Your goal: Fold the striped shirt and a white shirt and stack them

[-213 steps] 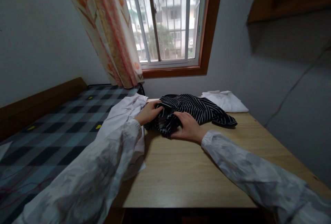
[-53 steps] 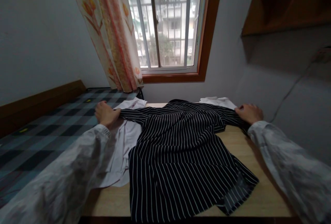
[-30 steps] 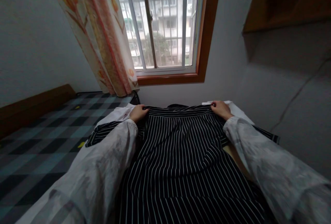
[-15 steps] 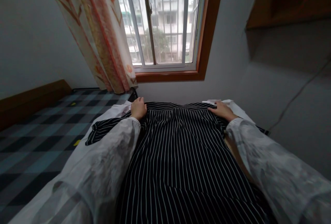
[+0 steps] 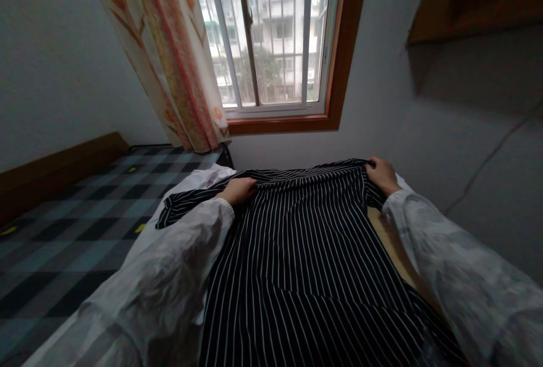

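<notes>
A black shirt with thin white stripes (image 5: pixel 305 242) lies spread out in front of me, its far edge lifted a little between my hands. My left hand (image 5: pixel 238 189) is closed on the cloth near the left shoulder, and a short sleeve (image 5: pixel 180 207) sticks out beyond it. At the far right corner, my right hand (image 5: pixel 382 176) pinches the shirt between thumb and fingers. White cloth (image 5: pixel 203 177) shows under the shirt on the left. A tan surface (image 5: pixel 392 242) is visible beneath its right side.
On the left is a bed with a dark checked sheet (image 5: pixel 63 242) and a wooden board (image 5: pixel 63 155). A flowered curtain (image 5: pixel 169 61) hangs beside the window (image 5: pixel 275 44). Up on the right wall is a wooden shelf (image 5: pixel 479 5), with a thin cable (image 5: pixel 487 160) below.
My right hand has gone from lying on the shirt's edge to gripping and raising its corner. My left hand has shifted slightly right and down. The far edge is pulled straighter.
</notes>
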{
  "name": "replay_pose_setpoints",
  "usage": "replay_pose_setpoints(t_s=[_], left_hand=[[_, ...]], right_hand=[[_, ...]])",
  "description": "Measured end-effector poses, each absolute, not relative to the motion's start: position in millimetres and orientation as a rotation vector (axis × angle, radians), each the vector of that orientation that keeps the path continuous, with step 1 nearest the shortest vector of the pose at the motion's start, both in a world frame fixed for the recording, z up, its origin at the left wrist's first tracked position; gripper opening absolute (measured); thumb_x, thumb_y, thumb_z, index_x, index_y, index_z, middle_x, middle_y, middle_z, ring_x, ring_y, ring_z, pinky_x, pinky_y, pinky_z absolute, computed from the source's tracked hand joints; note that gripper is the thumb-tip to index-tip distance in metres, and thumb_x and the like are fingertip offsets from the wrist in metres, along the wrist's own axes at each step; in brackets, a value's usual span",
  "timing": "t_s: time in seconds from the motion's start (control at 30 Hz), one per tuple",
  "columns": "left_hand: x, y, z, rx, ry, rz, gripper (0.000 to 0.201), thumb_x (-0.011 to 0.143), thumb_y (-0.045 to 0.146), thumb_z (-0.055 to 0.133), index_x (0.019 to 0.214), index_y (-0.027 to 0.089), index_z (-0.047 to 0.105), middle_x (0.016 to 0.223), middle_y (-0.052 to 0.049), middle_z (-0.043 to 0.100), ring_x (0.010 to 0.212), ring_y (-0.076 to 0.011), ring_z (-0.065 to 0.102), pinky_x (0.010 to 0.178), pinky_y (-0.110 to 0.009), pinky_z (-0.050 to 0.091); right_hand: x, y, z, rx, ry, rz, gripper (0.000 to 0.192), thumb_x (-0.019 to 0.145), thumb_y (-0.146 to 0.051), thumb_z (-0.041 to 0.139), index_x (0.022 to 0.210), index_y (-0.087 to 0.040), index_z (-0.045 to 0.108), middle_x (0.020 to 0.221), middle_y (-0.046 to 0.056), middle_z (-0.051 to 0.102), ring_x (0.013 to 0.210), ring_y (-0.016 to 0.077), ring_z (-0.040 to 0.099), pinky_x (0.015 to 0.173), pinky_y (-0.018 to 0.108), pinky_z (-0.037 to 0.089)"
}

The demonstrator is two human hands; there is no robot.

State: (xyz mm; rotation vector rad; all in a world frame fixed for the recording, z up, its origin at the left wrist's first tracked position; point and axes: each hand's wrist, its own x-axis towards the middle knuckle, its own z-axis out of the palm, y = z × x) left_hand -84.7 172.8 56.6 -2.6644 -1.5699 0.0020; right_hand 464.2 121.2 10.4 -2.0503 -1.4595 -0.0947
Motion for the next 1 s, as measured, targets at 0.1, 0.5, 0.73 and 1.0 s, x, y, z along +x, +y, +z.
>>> replay_pose_setpoints(t_s=[0.1,0.5,0.73,1.0], left_hand=[[-81,168,57,-2.506,-1.719,-0.069,0.035,0.103,0.028,0.052,0.123,0.017,0.079,0.132,-0.020,0.076,0.121,-0.0370,0.073,0.107,-0.046,0.053],[-56,50,26,-2.906,-1.221,-0.060,0.083,0.103,0.077,0.047,0.164,0.021,0.055,0.173,-0.016,0.049,0.158,-0.0354,0.047,0.132,-0.046,0.032],[-53,65,6,-2.931,-1.321,0.021,0.092,0.105,0.080,0.038,0.178,0.023,0.031,0.185,-0.013,0.021,0.172,-0.0346,0.018,0.137,-0.052,0.015],[-33,77,15,-2.837,-1.356,0.029,0.082,0.109,0.070,0.036,0.174,0.019,0.040,0.182,-0.015,0.030,0.170,-0.0328,0.028,0.138,-0.050,0.014]], right_hand=[[456,114,11,-2.092,-1.483,-0.106,0.048,0.097,-0.033,0.061,0.138,-0.009,0.071,0.131,0.024,0.076,0.119,0.0354,0.071,0.107,0.044,0.053],[341,-37,-8,-1.359,-2.359,0.164,0.066,0.104,-0.060,0.059,0.164,-0.031,0.055,0.174,0.006,0.048,0.163,0.0356,0.040,0.137,0.059,0.030],[323,-25,-33,-1.511,-2.400,0.271,0.083,0.107,-0.074,0.045,0.178,-0.031,0.032,0.183,0.005,0.028,0.170,0.0364,0.025,0.139,0.061,0.022],[329,26,-27,-1.604,-2.383,0.299,0.082,0.106,-0.070,0.046,0.176,-0.027,0.036,0.183,0.005,0.029,0.170,0.0320,0.025,0.140,0.051,0.021]])
